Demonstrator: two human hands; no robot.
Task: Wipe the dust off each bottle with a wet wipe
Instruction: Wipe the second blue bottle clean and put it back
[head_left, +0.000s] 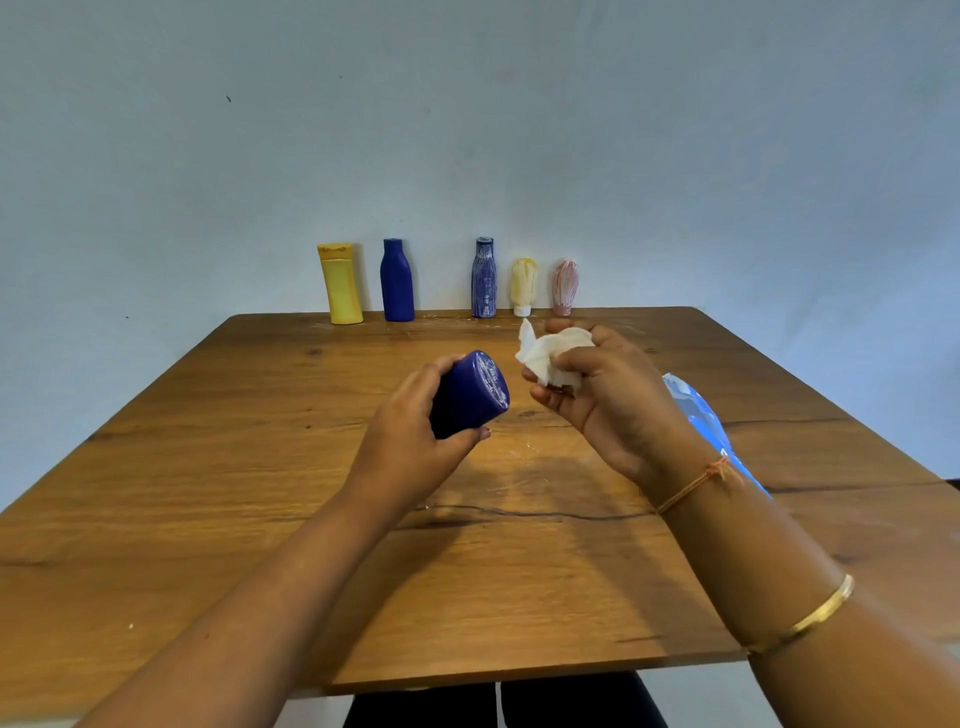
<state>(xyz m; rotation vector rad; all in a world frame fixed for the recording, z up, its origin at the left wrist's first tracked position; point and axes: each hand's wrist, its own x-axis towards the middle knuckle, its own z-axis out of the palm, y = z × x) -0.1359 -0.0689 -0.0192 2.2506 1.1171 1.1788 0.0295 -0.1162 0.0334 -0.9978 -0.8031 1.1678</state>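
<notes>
My left hand (410, 441) grips a dark blue bottle (470, 397) above the table, tilted so its dusty base faces the camera and to the right. My right hand (602, 395) holds a crumpled white wet wipe (550, 353) just right of that base, a small gap between them. Along the table's far edge stand a yellow bottle (340, 284), a clean dark blue bottle (397, 280), a dust-streaked blue bottle (483, 278), a dusty yellow tube (523, 285) and a dusty pink tube (565, 287).
The wooden table (260, 467) has a long crack across its middle and white dust flecks near the far edge. A shiny blue wipe packet (701, 415) lies on the right, partly hidden by my right wrist. A pale wall rises behind the bottles.
</notes>
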